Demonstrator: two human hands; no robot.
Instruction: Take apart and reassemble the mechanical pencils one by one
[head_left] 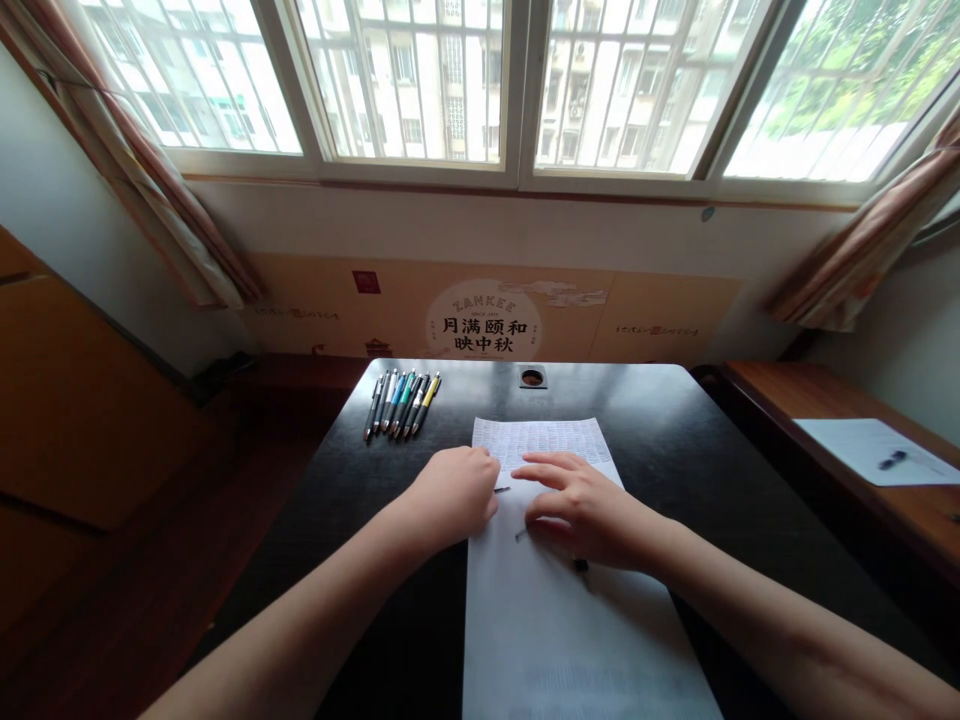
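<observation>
My left hand [457, 495] is closed above the left edge of a long white paper sheet [517, 620]. A thin dark pen part [502, 489] pokes out from its fingers; the rest is hidden in the fist. Over the same sheet, my right hand [581, 505] has its fingers bent and spread apart, with no held thing visible. Close to its thumb lies a small thin grey piece [520, 535]. A short black piece [580, 566] shows below the palm, partly covered by it.
Several click pens [401, 405] lie in a row at the back left of the black table [330, 490]. A round cable hole [533, 377] sits at the far edge. To the right, a brown side desk [780, 385] bears a white sheet [874, 450] with small dark items.
</observation>
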